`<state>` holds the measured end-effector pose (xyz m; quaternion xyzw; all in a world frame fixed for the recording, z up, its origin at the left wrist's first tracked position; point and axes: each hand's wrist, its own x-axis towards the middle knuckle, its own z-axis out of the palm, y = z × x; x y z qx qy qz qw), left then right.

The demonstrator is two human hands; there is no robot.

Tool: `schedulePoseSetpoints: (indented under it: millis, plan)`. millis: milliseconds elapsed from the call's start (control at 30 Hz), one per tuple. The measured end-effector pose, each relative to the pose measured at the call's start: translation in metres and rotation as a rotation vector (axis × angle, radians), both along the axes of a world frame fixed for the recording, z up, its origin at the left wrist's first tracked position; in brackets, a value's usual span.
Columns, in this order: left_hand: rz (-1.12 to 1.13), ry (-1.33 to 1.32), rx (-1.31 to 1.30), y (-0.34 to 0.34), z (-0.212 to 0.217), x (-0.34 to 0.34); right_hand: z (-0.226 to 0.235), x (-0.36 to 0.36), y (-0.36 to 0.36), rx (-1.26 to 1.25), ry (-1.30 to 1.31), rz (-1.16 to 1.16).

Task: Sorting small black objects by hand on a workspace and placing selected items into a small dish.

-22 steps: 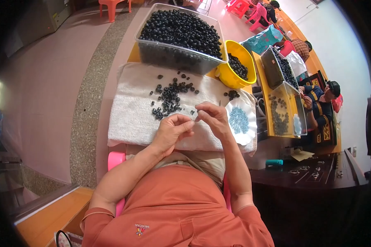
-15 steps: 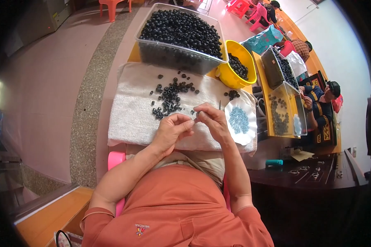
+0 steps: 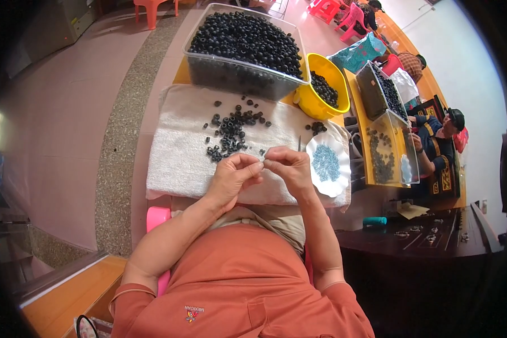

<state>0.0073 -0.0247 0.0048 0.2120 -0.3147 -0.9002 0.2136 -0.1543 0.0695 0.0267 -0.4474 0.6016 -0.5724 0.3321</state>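
Observation:
Above the near part of a white towel, my left hand and my right hand meet fingertip to fingertip. Both are closed in a pinch; whatever sits between the fingers is too small and covered to make out. Just beyond the left hand lies a loose scatter of small black bead-like rings. Right of the right hand stands a white scalloped dish holding tiny pale blue pieces. A thin dark tool lies between that hand and the dish, with a few black pieces above it.
Behind the towel is a clear plastic bin heaped with black pieces, beside a yellow bowl partly filled with them. To the right, another person sits by a table with clear bins. A dark table stands nearer on the right.
The right hand has turned slightly and come down, its fingertips now touching those of the left. The left hand has barely moved.

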Motion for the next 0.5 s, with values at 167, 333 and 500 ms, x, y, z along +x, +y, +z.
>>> schedulePoseSetpoints:
  millis: [167,333,500]
  plan:
    - [-0.014,0.005,-0.018,-0.001,-0.002,0.0,-0.001,0.0,0.002,0.003,-0.101,-0.035]
    - [-0.029,0.011,-0.035,-0.002,-0.001,0.001,0.002,-0.001,0.009,0.144,-0.305,-0.056]
    - [-0.049,-0.002,-0.053,-0.001,0.001,0.0,-0.001,-0.002,0.011,0.112,-0.279,-0.005]
